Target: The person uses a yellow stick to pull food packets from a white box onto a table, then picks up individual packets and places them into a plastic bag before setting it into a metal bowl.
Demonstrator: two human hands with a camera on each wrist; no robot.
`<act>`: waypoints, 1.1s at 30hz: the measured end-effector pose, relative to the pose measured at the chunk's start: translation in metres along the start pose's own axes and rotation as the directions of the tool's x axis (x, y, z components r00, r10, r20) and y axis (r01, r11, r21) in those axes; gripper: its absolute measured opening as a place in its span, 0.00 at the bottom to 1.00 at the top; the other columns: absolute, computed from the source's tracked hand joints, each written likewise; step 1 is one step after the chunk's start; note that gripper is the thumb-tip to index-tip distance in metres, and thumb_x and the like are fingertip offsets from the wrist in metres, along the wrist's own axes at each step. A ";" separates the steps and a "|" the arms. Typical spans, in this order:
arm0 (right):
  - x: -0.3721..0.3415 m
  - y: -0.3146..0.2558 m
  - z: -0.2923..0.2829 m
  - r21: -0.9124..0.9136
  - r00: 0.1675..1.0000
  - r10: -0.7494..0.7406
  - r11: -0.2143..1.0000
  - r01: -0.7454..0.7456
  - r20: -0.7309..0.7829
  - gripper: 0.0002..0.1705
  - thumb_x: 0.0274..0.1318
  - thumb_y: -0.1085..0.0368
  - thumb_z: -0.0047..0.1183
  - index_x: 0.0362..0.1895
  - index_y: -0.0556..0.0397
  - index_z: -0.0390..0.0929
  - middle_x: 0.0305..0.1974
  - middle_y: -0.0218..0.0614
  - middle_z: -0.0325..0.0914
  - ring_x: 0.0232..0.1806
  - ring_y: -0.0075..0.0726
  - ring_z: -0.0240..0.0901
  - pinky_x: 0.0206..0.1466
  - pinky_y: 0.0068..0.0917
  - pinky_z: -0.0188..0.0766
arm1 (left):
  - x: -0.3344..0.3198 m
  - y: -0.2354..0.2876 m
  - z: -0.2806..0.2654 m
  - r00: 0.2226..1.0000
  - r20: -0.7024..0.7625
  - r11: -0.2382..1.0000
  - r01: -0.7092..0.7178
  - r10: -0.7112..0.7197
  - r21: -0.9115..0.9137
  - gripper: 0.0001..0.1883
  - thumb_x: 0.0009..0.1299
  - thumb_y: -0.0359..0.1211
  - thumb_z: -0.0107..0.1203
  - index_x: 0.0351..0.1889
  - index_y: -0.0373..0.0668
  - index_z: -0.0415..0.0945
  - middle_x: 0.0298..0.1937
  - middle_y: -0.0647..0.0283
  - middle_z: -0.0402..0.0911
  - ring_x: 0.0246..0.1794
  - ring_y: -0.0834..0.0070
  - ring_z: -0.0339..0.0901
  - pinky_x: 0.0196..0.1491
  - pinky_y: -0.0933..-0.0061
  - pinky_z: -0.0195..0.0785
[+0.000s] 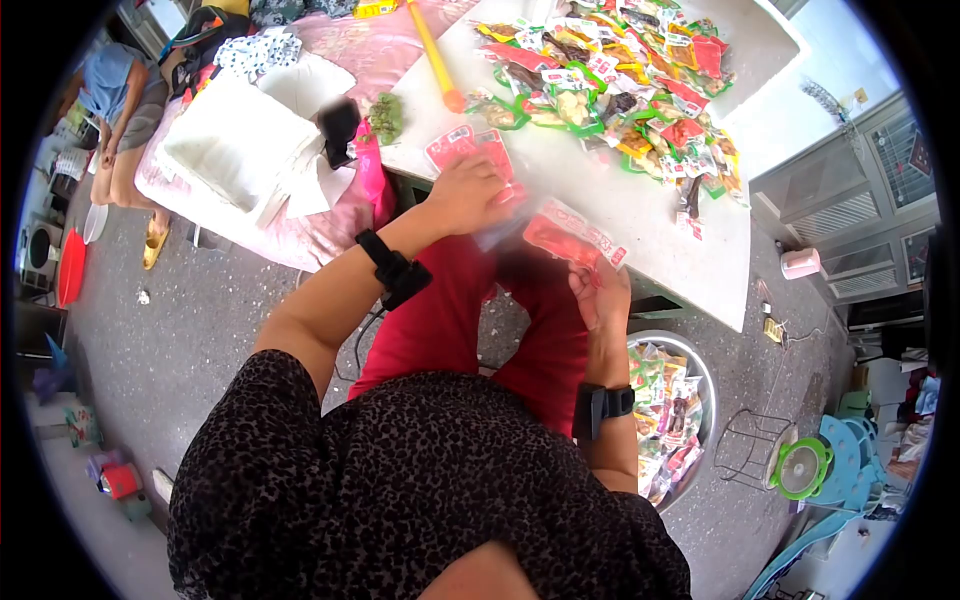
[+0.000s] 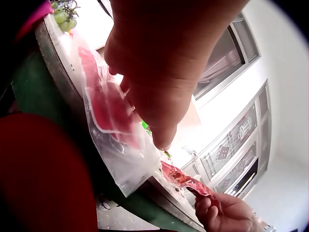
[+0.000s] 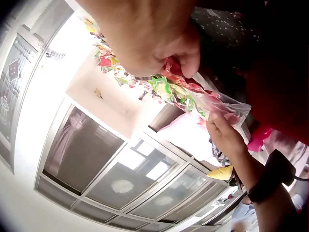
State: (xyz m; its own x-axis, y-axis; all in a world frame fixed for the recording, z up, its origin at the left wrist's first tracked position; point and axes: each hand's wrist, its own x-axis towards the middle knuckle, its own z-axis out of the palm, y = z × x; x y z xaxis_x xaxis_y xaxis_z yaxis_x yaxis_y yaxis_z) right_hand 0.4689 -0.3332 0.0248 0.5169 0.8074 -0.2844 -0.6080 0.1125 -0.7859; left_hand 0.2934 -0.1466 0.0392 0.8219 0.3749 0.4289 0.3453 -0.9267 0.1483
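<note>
My left hand (image 1: 470, 195) is at the near edge of the white table (image 1: 705, 265), gripping a clear plastic bag (image 2: 123, 162). Flat red packets (image 2: 101, 99) show through the bag's film, and its lower end hangs over the table edge. To the right, my right hand (image 1: 603, 295) pinches one end of a red printed food packet (image 1: 575, 235) between thumb and fingers. That packet is tilted in the air, its far end close to the bag. In the right wrist view, the right fingers curl round the packet's end.
Many colourful snack packets (image 1: 600, 80) lie heaped across the tabletop. A metal basin (image 1: 711, 400) of packets stands on the floor by my right side. At left are a yellow stick (image 1: 432, 50), green grapes (image 1: 386, 118) and a white foam box (image 1: 220, 150). A person (image 1: 115, 120) sits far left.
</note>
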 end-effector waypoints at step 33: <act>0.007 0.021 0.005 0.146 0.985 0.141 0.977 -0.154 0.098 0.11 0.55 0.65 0.37 0.41 0.54 0.65 0.32 0.38 0.73 0.29 0.34 0.72 0.28 0.26 0.72 | -0.008 0.019 0.016 0.985 -0.167 0.988 0.014 -0.040 -0.157 0.10 0.48 0.30 0.47 0.28 0.35 0.71 0.34 0.56 0.71 0.40 0.58 0.65 0.43 0.62 0.60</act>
State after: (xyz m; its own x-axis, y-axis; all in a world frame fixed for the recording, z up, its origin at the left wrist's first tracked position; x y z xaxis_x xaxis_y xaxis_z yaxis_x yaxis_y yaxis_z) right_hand 0.4570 -0.3222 0.0091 0.3648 0.8680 -0.3369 -0.7619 0.0703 -0.6439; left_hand 0.3002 -0.1666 0.0240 0.7203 0.4021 0.5653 0.2813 -0.9142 0.2919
